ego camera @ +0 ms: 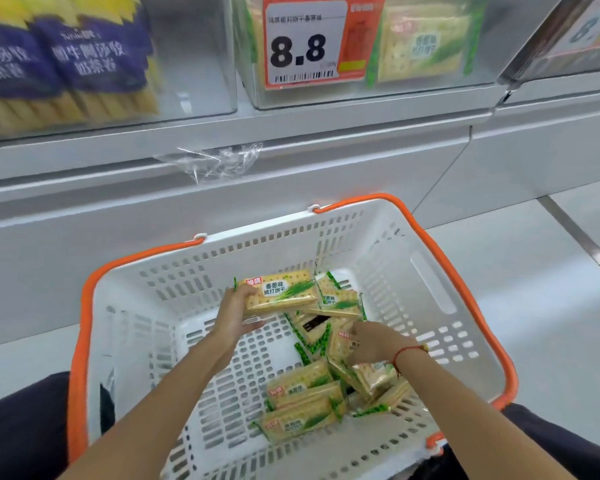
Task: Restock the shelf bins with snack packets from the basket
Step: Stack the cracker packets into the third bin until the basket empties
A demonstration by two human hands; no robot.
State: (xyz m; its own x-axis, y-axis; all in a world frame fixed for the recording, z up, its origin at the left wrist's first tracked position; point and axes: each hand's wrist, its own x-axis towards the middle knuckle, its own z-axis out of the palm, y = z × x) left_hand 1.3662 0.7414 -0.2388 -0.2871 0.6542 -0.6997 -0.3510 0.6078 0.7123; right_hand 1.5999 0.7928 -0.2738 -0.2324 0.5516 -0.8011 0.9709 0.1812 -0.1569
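The snack packets (312,344) lie in the white basket (440,282) with the orange rim, mostly along its right half, from the far right part of the floor down to the near right corner. They are yellow cracker packets with green ends, and several overlap each other.

One packet, the held packet (280,294), is lifted above the others near the far wall of the basket. The left hand (236,315) grips it at its left end, with the thumb on top and the fingers curled under it. The packet is about level, with its printed face up.

The right hand (373,341) is down in the pile at the right side of the basket floor. Its fingers are bent around the edge of a packet there, the pinched packet (343,342), but the exact grip is partly hidden by the hand itself. A red string (404,353) is around this wrist.

The basket stands between the person's knees, just before the white base of the shelf (222,161). On the shelf above, the middle bin (361,95) holds the same green and yellow packets behind a price tag (305,43) reading 8.8. The left bin (194,64) holds purple and yellow packets (84,60). A piece of clear tape (219,161) sticks on the shelf edge.
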